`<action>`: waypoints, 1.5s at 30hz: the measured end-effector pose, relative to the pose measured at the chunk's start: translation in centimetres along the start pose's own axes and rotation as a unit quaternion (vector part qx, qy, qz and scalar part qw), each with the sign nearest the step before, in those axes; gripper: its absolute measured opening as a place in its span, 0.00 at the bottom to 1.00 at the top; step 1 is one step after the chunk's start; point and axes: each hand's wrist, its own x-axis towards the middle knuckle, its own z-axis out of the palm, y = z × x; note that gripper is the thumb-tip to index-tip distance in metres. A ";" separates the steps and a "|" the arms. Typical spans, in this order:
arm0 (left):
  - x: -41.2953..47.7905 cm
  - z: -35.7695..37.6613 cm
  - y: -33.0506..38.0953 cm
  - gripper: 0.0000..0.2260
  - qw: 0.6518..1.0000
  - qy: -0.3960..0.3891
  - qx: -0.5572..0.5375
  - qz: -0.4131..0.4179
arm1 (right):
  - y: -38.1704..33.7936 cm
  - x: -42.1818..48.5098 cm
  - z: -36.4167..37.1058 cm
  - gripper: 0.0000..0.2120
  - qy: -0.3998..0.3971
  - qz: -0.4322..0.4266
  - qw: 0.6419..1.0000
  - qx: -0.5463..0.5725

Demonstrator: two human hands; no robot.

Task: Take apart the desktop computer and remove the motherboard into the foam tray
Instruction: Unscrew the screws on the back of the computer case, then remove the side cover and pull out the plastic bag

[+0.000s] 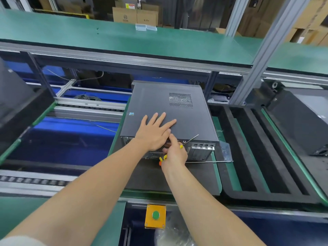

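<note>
At the far left I see the corner of a black box (19, 107), with conveyor rollers (85, 104) just right of it. In the middle, the computer (159, 103) lies on its side on a black mat (142, 178) on the green counter (218, 176). Its cover is still on, with the vent grille up and its rear panel facing near.

My left hand (156, 132) lies flat on the near part of the cover, fingers straight and spread. Just right of it, my right hand (174, 155) is at the top edge of the rear panel, fingers curled round a yellow-handled screwdriver (190, 139). Its thin shaft points far and right, over the cover's near edge. A second, long shaft (213, 161) runs right from under that hand across the mat. I cannot tell whether the hand holds that one too.

Near me, below the hands, is a yellow box with a green button (155, 216). A small clear bag (226, 151) lies just beside the computer's near right corner. Right of the mat is the black foam tray (266, 194), its long slots running far to near. Another black computer (301, 121) is at the far right.
</note>
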 end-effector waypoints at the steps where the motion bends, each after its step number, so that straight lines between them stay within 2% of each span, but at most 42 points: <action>1: -0.2 0.0 0.1 0.24 1.000 0.002 0.002 0.001 | 0.0 -0.1 0.1 0.12 0.000 0.000 1.000 0.010; 6: -1.2 -0.4 0.3 0.27 1.000 0.002 0.001 0.015 | 0.2 -0.2 -0.4 0.10 -0.015 -0.005 1.000 0.018; 10: -2.0 -2.3 -1.0 0.33 0.988 -0.065 -0.117 0.071 | 0.2 -0.1 -1.3 0.12 -0.025 -0.011 0.999 -0.019; 11: -2.2 -2.9 -1.4 0.36 0.987 -0.077 -0.111 0.090 | 0.1 -0.2 -1.4 0.13 -0.027 -0.017 0.999 -0.027; 13: -2.3 -3.7 -1.7 0.40 0.990 -0.072 -0.032 0.117 | -0.2 -0.4 -1.4 0.14 -0.034 -0.035 0.998 -0.034; 17: -2.2 -4.4 -0.7 0.45 0.995 -0.039 0.041 0.083 | -1.5 -1.2 -1.1 0.19 -0.047 -0.100 0.990 -0.083; 20: -1.7 -5.7 -0.9 0.43 0.995 -0.021 0.056 0.081 | -3.0 -1.7 -1.9 0.20 -0.072 -0.198 0.959 -0.191; 21: -1.4 -6.1 -1.1 0.43 0.994 -0.019 0.075 0.083 | -3.6 -1.8 -2.4 0.20 -0.076 -0.252 0.931 -0.253; 23: -1.3 -6.5 -1.1 0.44 0.988 -0.009 0.124 0.088 | -5.1 -1.8 -3.4 0.19 -0.073 -0.365 0.850 -0.374; 26: -1.6 -6.1 -0.9 0.43 0.982 0.019 0.167 0.092 | -7.9 -1.6 -4.0 0.18 -0.051 -0.502 0.693 -0.514; 29: -1.5 -6.0 -0.8 0.39 0.982 0.041 0.167 0.080 | -10.2 -0.7 -3.6 0.25 -0.021 -0.552 0.544 -0.631; 31: -1.6 -5.8 -0.9 0.35 0.984 0.057 0.156 0.071 | -11.0 0.0 -3.0 0.24 0.002 -0.584 0.459 -0.670; 32: -1.6 -5.7 -0.9 0.34 0.984 0.066 0.150 0.066 | -11.3 0.3 -2.7 0.22 0.001 -0.599 0.426 -0.678; 34: -2.0 -5.3 -1.0 0.31 0.986 0.096 0.131 0.046 | -11.8 0.7 -1.9 0.19 -0.014 -0.620 0.387 -0.682; 37: -2.9 -5.4 -1.1 0.27 0.971 0.230 0.061 -0.027 | -12.2 0.8 -0.9 0.21 -0.022 -0.643 0.331 -0.690; 39: -3.5 -5.1 -1.2 0.29 0.930 0.347 -0.011 -0.121 | -12.6 0.7 -0.5 0.22 -0.021 -0.666 0.303 -0.682; 40: -3.8 -5.0 -1.4 0.33 0.893 0.396 -0.088 -0.196 | -12.9 0.7 -0.4 0.22 -0.018 -0.676 0.292 -0.676; 41: -4.0 -5.0 -1.4 0.37 0.833 0.436 -0.204 -0.274 | -13.3 0.7 -0.3 0.21 -0.014 -0.686 0.283 -0.670; 43: -3.6 -4.7 -1.1 0.40 0.663 0.457 -0.466 -0.367 | -14.0 0.6 -0.1 0.20 -0.013 -0.701 0.273 -0.658; 45: -2.7 -4.9 -0.2 0.28 0.524 0.402 -0.646 -0.383 | -14.4 0.4 0.1 0.23 -0.029 -0.708 0.271 -0.652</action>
